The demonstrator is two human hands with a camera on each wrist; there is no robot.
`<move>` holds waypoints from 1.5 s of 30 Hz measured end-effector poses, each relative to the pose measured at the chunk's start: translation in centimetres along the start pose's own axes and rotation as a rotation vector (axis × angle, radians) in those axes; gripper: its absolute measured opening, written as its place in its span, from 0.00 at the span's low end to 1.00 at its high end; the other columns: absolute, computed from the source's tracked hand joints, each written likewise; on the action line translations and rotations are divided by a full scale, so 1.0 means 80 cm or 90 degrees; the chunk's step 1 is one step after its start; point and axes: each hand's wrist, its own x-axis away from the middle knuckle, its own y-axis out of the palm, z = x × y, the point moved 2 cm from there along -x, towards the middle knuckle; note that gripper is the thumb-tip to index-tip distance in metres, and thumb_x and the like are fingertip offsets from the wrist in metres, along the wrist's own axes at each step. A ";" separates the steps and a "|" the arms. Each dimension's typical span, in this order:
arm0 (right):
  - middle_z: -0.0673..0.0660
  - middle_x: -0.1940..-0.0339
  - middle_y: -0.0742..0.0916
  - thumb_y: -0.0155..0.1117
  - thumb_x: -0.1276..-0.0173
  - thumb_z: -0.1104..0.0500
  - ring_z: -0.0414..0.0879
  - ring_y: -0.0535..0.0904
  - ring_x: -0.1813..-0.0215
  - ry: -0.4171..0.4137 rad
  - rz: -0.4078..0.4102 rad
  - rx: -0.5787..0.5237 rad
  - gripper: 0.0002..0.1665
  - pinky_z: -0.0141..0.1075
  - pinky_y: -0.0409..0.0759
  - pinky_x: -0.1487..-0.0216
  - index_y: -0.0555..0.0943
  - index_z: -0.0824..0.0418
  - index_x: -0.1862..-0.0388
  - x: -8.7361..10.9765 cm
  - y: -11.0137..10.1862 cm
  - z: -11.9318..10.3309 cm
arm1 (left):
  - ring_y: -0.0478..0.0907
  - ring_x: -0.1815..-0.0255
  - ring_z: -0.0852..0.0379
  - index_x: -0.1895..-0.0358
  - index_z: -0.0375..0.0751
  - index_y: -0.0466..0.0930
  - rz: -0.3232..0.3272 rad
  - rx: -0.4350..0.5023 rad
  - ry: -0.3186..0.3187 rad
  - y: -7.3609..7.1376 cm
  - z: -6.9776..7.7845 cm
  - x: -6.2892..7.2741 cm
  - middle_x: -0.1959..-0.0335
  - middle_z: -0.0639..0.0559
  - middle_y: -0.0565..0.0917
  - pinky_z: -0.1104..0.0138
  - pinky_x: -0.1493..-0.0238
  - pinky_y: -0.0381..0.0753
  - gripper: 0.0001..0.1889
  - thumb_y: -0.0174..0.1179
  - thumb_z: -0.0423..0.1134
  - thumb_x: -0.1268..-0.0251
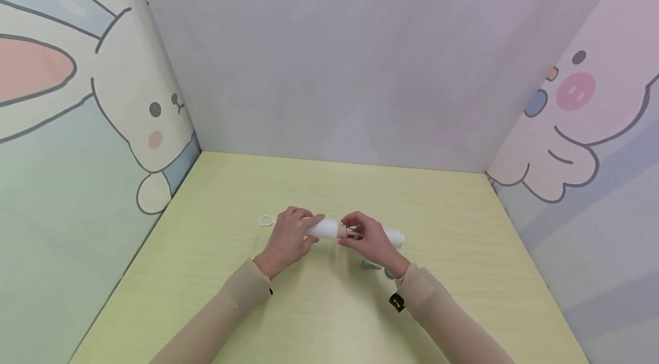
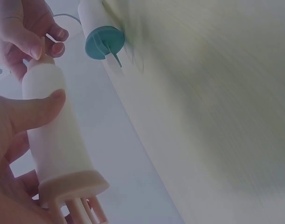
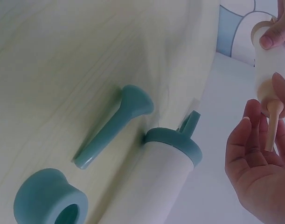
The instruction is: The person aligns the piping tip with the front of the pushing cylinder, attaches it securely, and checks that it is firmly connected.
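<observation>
Slanting inward, 2 forearms (image 1: 216, 315) flank 1 white bottle (image 1: 325, 229).
It spans between left hand (image 1: 290, 240), curled round its body, and right hand (image 1: 369, 240), pinching its beige collar (image 1: 342, 230).

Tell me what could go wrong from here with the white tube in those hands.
The white tube could slip if the left hand loosens its grip. The thin beige stem at one end might bend if pushed sideways, since the right hand is holding that end. The teal-capped cylinder lies on its side, so a bump could roll it into the flared teal piece beside it.
</observation>
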 end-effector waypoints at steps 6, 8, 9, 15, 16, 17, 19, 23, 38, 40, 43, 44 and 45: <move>0.50 0.57 0.83 0.74 0.44 0.61 0.44 0.82 0.61 0.000 -0.008 0.007 0.18 0.35 0.80 0.60 0.79 0.54 0.55 -0.002 -0.001 0.001 | 0.73 0.56 0.45 0.49 0.46 0.84 -0.006 0.003 0.000 0.000 0.000 0.000 0.58 0.47 0.81 0.51 0.54 0.71 0.26 0.76 0.38 0.57; 0.50 0.57 0.83 0.73 0.42 0.59 0.45 0.82 0.60 0.001 -0.009 0.011 0.17 0.35 0.81 0.60 0.79 0.55 0.54 -0.002 -0.001 0.001 | 0.73 0.56 0.45 0.49 0.46 0.84 -0.006 0.003 0.001 -0.001 0.000 0.000 0.58 0.47 0.82 0.51 0.54 0.71 0.26 0.77 0.38 0.57; 0.51 0.56 0.83 0.73 0.42 0.58 0.45 0.83 0.60 0.003 -0.010 0.011 0.17 0.35 0.81 0.60 0.80 0.55 0.54 -0.001 -0.002 0.000 | 0.73 0.56 0.45 0.49 0.46 0.84 -0.006 0.003 0.001 -0.001 0.000 0.000 0.58 0.47 0.82 0.51 0.54 0.71 0.26 0.77 0.38 0.57; 0.53 0.55 0.85 0.68 0.36 0.52 0.46 0.84 0.58 0.019 -0.015 0.000 0.19 0.37 0.81 0.61 0.81 0.60 0.51 -0.002 -0.001 0.000 | 0.73 0.55 0.45 0.48 0.46 0.84 -0.003 0.000 0.000 -0.003 0.000 -0.001 0.58 0.47 0.82 0.50 0.54 0.71 0.26 0.76 0.38 0.57; 0.53 0.56 0.85 0.67 0.36 0.50 0.46 0.84 0.58 0.023 -0.017 0.004 0.19 0.38 0.81 0.61 0.82 0.60 0.51 -0.002 -0.001 0.001 | 0.73 0.55 0.45 0.49 0.46 0.84 -0.001 0.001 0.001 -0.003 0.000 -0.001 0.58 0.47 0.82 0.50 0.54 0.71 0.26 0.76 0.38 0.57; 0.52 0.56 0.86 0.66 0.35 0.49 0.45 0.83 0.57 0.027 -0.019 0.012 0.20 0.38 0.80 0.60 0.82 0.60 0.51 -0.003 -0.001 0.001 | 0.73 0.55 0.45 0.49 0.46 0.84 0.002 0.002 0.002 -0.004 0.000 -0.001 0.58 0.47 0.82 0.50 0.54 0.71 0.26 0.77 0.38 0.57; 0.51 0.57 0.86 0.64 0.34 0.46 0.44 0.83 0.56 0.039 -0.027 0.032 0.22 0.39 0.80 0.59 0.82 0.60 0.50 -0.003 -0.001 0.002 | 0.73 0.56 0.45 0.49 0.46 0.84 0.009 0.005 0.005 -0.005 0.000 -0.001 0.58 0.47 0.82 0.50 0.55 0.71 0.26 0.77 0.38 0.58; 0.48 0.54 0.85 0.61 0.33 0.42 0.42 0.81 0.54 0.065 -0.040 0.049 0.24 0.40 0.79 0.57 0.82 0.57 0.46 -0.003 -0.001 0.002 | 0.74 0.56 0.44 0.50 0.45 0.84 0.016 0.007 0.007 -0.007 -0.001 0.000 0.59 0.47 0.82 0.50 0.56 0.72 0.26 0.77 0.38 0.59; 0.49 0.54 0.83 0.78 0.49 0.56 0.47 0.81 0.54 -0.033 0.042 0.053 0.29 0.45 0.80 0.57 0.78 0.58 0.48 -0.001 0.002 -0.003 | 0.73 0.55 0.45 0.49 0.46 0.84 0.005 0.011 -0.006 -0.008 -0.006 -0.001 0.58 0.47 0.82 0.50 0.55 0.71 0.26 0.77 0.37 0.59; 0.48 0.57 0.83 0.78 0.49 0.58 0.47 0.81 0.56 -0.048 0.057 0.075 0.26 0.47 0.80 0.57 0.79 0.58 0.50 -0.001 0.003 -0.004 | 0.74 0.56 0.45 0.50 0.46 0.84 0.012 0.009 -0.002 -0.007 -0.007 0.000 0.59 0.47 0.82 0.49 0.55 0.71 0.26 0.77 0.37 0.59; 0.46 0.59 0.83 0.78 0.48 0.59 0.45 0.80 0.57 -0.050 0.061 0.092 0.23 0.46 0.80 0.57 0.80 0.53 0.53 0.000 0.005 -0.005 | 0.74 0.56 0.45 0.50 0.45 0.84 0.023 0.007 0.004 -0.007 -0.008 0.001 0.59 0.47 0.82 0.50 0.56 0.71 0.26 0.78 0.38 0.60; 0.46 0.59 0.83 0.77 0.48 0.60 0.45 0.80 0.57 -0.052 0.060 0.091 0.23 0.46 0.80 0.56 0.80 0.52 0.53 0.000 0.005 -0.006 | 0.74 0.56 0.45 0.50 0.46 0.84 0.024 0.007 0.005 -0.007 -0.008 0.002 0.59 0.47 0.82 0.50 0.56 0.71 0.26 0.77 0.38 0.60; 0.46 0.59 0.83 0.77 0.47 0.60 0.45 0.80 0.56 -0.052 0.058 0.089 0.22 0.45 0.80 0.56 0.80 0.52 0.53 0.000 0.005 -0.006 | 0.74 0.56 0.45 0.51 0.45 0.84 0.024 0.007 0.006 -0.007 -0.008 0.002 0.59 0.47 0.82 0.50 0.56 0.71 0.26 0.78 0.38 0.60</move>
